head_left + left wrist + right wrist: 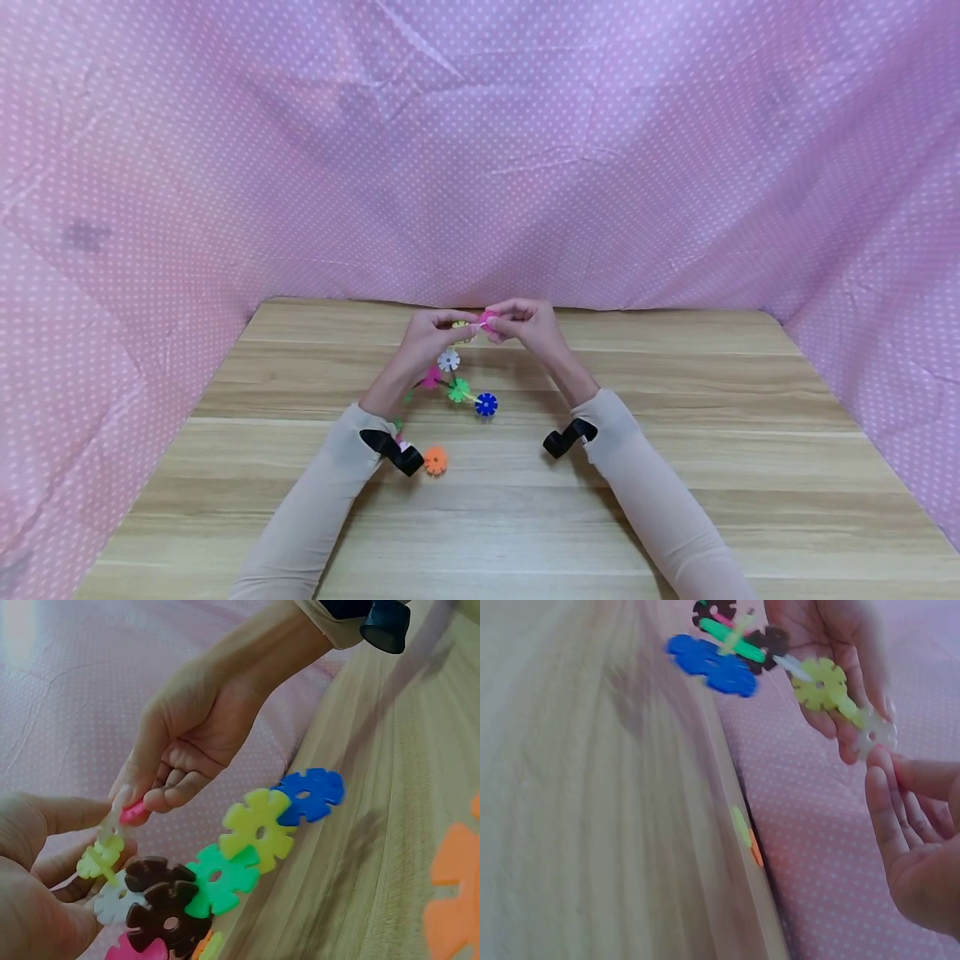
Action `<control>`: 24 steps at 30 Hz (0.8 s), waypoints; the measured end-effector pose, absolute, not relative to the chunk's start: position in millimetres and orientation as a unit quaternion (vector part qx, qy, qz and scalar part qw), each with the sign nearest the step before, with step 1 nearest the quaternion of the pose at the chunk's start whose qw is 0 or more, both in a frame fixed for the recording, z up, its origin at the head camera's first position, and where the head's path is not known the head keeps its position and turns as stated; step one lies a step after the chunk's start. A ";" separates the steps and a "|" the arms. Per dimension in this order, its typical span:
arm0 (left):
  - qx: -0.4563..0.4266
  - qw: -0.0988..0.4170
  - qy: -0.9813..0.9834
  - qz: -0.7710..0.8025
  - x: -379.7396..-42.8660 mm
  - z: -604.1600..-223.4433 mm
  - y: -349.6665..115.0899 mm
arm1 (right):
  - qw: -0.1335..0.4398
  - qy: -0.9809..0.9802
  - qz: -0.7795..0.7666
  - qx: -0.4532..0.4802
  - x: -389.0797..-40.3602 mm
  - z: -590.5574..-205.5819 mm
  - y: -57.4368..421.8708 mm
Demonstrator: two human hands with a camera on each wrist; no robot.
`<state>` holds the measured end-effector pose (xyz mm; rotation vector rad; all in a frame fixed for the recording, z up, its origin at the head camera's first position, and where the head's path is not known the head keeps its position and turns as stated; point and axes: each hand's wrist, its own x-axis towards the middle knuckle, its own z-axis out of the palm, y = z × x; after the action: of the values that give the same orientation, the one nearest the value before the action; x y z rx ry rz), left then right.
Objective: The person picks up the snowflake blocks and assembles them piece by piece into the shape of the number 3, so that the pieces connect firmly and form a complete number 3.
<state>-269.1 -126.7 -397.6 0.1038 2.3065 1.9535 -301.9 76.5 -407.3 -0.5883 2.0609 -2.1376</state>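
Observation:
In the head view my left hand (427,342) and right hand (531,327) meet above the back of the table. The left thumb and fingers pinch the end of a chain of notched plastic discs, at a white disc (876,735) next to a yellow one (820,684). Between my right thumb and fingers is a pink disc (489,321), its edge against that white disc. From the left hand the chain hangs down through white (448,360), brown (171,922), green (217,877) and yellow discs (259,831) to a blue disc (486,405). The left palm partly hides the chain.
A loose orange disc (436,461) lies on the wooden table (495,533) near my left wrist. Green and pink pieces beside it are partly hidden by the left forearm. Yellow and orange pieces (754,847) show near the table's edge. Pink dotted cloth (480,167) hangs behind.

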 end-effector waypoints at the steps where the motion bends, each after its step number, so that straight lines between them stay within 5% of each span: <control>1: 0.033 0.055 0.762 0.645 -269.4 -398.2 -126.2 | 0.056 0.678 -0.708 -0.188 -301.7 -407.6 75.5; 24: 0.044 0.101 0.752 0.650 -269.3 -397.3 -138.6 | 0.121 0.732 -0.646 -0.177 -305.1 -401.0 83.0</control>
<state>-269.3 -138.6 -397.3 0.1314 2.2228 1.9198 -305.1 83.0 -401.0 -0.5168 2.1393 -1.8877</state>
